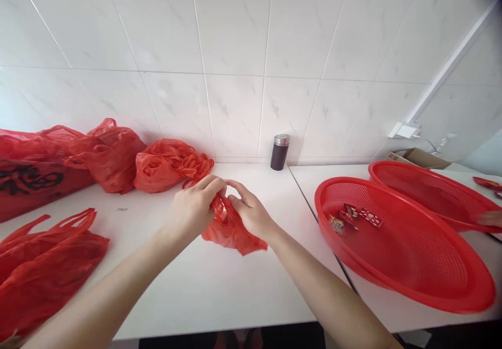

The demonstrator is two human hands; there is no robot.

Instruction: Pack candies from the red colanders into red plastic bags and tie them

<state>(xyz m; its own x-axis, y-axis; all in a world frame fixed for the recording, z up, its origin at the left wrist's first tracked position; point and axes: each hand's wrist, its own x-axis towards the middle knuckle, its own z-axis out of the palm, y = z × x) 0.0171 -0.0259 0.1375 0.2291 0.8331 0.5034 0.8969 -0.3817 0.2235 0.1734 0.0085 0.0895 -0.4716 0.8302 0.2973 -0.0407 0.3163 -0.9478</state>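
Note:
Over the middle of the white table, my left hand (199, 202) and my right hand (251, 210) come together at the gathered top of a red plastic bag (231, 234). The fingers of my left hand are closed round the bunched plastic. My right thumb and forefinger pinch it from the other side, fingertips close to the left ones. Below the hands the bag hangs loose and looks flat; its contents, if any, are hidden. Just behind my left hand lies a crumpled heap of red plastic bags (172, 163).
A dark flask (280, 153) with a silver lid stands by the tiled wall. To the right, a red plastic basket (386, 297) holds several small wrapped packets; a second red basket (415, 169) adjoins it, with another person's hand (490, 218) at its edge. Filled red bags (47, 270) line the left.

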